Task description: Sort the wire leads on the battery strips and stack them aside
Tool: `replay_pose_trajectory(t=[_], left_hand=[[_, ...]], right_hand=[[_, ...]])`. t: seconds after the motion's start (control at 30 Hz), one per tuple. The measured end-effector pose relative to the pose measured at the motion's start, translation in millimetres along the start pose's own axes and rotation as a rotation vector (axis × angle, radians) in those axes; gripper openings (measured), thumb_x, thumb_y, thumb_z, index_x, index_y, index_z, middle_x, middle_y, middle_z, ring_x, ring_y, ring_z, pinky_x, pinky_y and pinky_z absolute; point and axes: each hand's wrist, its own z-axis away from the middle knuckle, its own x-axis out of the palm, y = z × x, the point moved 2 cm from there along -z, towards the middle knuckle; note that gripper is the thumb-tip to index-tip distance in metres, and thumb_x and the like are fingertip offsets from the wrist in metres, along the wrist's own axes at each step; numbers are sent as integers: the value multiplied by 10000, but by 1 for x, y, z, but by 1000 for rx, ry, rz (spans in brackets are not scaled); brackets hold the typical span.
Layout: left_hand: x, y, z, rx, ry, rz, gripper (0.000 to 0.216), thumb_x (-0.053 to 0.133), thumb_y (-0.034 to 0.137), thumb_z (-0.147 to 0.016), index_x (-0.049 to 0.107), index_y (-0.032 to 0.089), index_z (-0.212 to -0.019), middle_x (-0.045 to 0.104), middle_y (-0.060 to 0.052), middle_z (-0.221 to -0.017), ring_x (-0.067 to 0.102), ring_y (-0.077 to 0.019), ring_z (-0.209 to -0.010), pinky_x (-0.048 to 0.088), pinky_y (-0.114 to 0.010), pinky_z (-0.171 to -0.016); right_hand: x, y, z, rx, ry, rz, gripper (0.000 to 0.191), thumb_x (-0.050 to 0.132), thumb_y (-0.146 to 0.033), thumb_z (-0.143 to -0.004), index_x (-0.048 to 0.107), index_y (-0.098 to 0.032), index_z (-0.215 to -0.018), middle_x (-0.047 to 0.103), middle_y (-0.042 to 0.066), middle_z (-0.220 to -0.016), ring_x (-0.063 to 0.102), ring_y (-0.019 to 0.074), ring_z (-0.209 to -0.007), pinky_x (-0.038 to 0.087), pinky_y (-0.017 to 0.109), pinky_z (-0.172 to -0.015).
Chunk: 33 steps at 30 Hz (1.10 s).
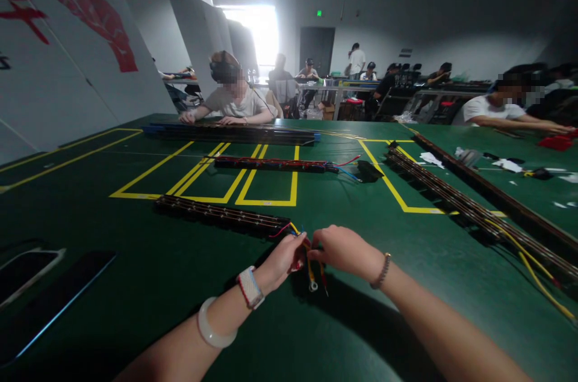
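A long dark strip with rows of small parts (221, 214) lies on the green table (149, 286) in front of me. Thin red, yellow and blue wires (311, 268) come out of its right end, some ending in small ring terminals. My left hand (284, 258) pinches these wires at the strip's end. My right hand (345, 249) is closed on the same wire bundle from the right. Both hands meet just above the table. A white bangle and a watch sit on my left wrist, a bead bracelet on my right.
A second strip with red and blue leads (275, 163) lies farther back inside yellow floor-style markings. Long strips with yellow wires (474, 207) run along the right. Two dark phones (54, 298) lie at the left. Other people (235, 99) sit across and to the right.
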Motion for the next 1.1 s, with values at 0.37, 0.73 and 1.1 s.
replay_pose_trajectory(t=[0.37, 0.73, 1.1], left_hand=[[2, 6, 6, -3, -75, -1, 272, 485, 412, -894, 507, 148, -835, 529, 29, -614, 338, -27, -413, 180, -177, -415], [1, 11, 7, -63, -183, 25, 215, 458, 344, -919, 513, 137, -898, 537, 10, -673, 376, -33, -446, 216, -177, -434], [1, 2, -1, -47, -138, 199, 54, 443, 164, -904, 488, 138, -917, 601, -27, -710, 549, -88, -522, 395, -212, -527]], right_hand=[[5, 37, -20, 173, 161, 81, 188, 534, -253, -884, 702, -169, -874, 703, 109, -860, 660, 214, -788, 433, 258, -630], [31, 62, -48, 162, 304, 48, 203, 550, -319, -894, 673, -158, -873, 671, 103, -867, 625, 212, -831, 418, 270, -684], [5, 28, -20, -531, 80, -192, 213, 551, -84, -811, 693, -210, -907, 656, 22, -860, 574, 142, -826, 443, 237, -742]])
